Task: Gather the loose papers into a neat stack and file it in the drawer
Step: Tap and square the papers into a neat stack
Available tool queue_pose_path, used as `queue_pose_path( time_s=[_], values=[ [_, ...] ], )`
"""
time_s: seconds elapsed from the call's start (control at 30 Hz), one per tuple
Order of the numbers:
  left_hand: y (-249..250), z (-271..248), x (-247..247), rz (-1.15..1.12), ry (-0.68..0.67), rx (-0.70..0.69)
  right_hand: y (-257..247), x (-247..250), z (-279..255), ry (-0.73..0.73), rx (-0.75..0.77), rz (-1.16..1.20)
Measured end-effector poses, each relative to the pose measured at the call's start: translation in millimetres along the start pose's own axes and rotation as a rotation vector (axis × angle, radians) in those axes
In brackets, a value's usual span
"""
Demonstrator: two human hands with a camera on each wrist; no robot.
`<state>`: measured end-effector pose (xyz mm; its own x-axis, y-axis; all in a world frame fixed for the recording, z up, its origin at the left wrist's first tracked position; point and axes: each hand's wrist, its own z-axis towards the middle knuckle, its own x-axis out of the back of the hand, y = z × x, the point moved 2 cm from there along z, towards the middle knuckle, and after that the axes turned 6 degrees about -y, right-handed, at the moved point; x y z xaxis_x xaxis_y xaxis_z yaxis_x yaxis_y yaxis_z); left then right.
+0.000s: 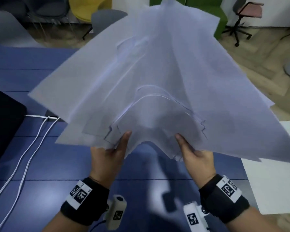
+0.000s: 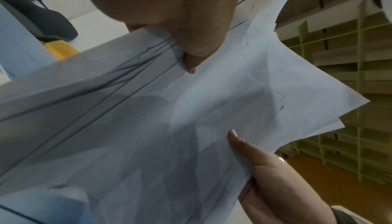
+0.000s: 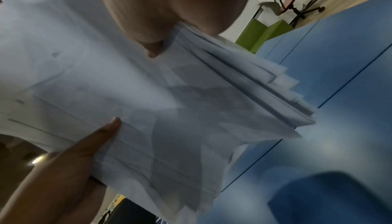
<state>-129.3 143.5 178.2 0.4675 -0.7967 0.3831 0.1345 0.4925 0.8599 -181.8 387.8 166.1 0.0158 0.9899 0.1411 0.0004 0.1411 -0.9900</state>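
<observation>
Currently held: loose papers, both hands, above the bench

Head view. Papers [image 1: 157,77], white, many sheets, unaligned and fanned outward, lifted clear of the blue bench [image 1: 40,164]; near edge bowed upward between the two grips. Left hand [image 1: 110,153] pinches the near edge at left, thumb on top, fingers hidden beneath. Right hand [image 1: 197,156] pinches the near edge at right, thumb likewise on top. Black wristbands with printed markers on both wrists. Two white cables [image 1: 26,158] run across the bench at left, beside a dark object [image 1: 3,124] of uncertain kind. White surface [image 1: 274,173] at right edge. Pink office chair [image 1: 244,15] and green furniture on the wood floor beyond. Drawer not identifiable in any view.

Left wrist view. Left hand [image 2: 169,13] close to lens, thumb pressed on the top sheet; papers [image 2: 169,127] fill the frame; right hand's [image 2: 275,185] thumb lies along the far edge.

Right wrist view. Right hand [image 3: 169,6] clamped on the sheaf's edge; papers [image 3: 148,102] show staggered edges over the bench [image 3: 339,76]; left hand [image 3: 63,169] grips the opposite side
</observation>
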Motion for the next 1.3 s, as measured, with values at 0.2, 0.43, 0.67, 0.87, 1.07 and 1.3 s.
queue_pose_path(
  time_s=[0.2, 0.43, 0.67, 0.87, 1.07, 1.3],
  values=[
    [-56, -12, -6, -0.182, -0.325, 0.352, 56, 14, 2, -0.262, -0.414, -0.24],
    [-55, -15, -5, -0.428, -0.302, 0.49, 68, 14, 0, -0.147, -0.46, -0.091],
    [-37, -3, 1, -0.415, -0.201, 0.38, 42, 16, 7, -0.045, -0.241, 0.046],
    [-40, -3, 15, -0.469, -0.231, 0.293, 55, 27, 6, -0.259, -0.323, -0.05],
    [-54, 1, 11, -0.498, -0.292, 0.423, 53, 19, 7, -0.291, -0.269, -0.021],
    [-59, 7, 15, -0.46, -0.283, 0.451, 47, 20, 10, -0.224, -0.311, -0.02]
  ],
)
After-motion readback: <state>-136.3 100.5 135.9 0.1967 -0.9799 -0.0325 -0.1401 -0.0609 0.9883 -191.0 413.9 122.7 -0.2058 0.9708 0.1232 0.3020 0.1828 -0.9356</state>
